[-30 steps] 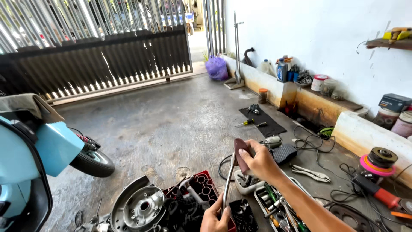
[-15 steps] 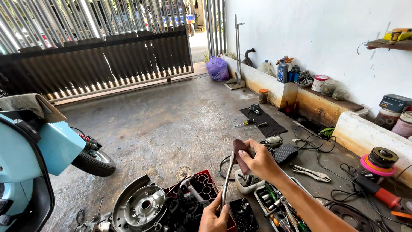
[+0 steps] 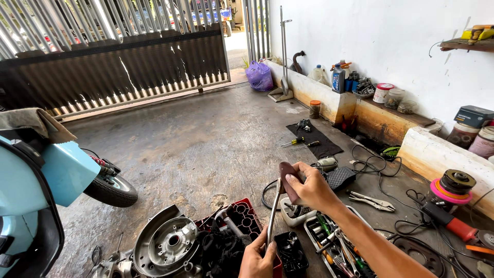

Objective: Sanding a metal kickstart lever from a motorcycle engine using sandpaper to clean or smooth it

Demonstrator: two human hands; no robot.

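Steel shows along the long shaft of a hand tool held upright over the floor, with a dark maroon grip at its top; the right hand is clenched around that grip, thumb and fingers wrapped over it, and the left hand is closed on the lower end of the shaft at the bottom edge of the view, so what the tip bears on is hidden; just left of it sits a round grey engine cover beside a red crate of dark parts, and to the right lie a tray of tools and a small white tub; a pair of locking pliers rests on the concrete near the forearm, and a pale blue scooter stands well apart on the left; to do this well I judge the shaft should stay in line between both hands, the lower hand steadying the tip while the upper one gives the force, with wrists straight so nothing slips toward the loose parts close by
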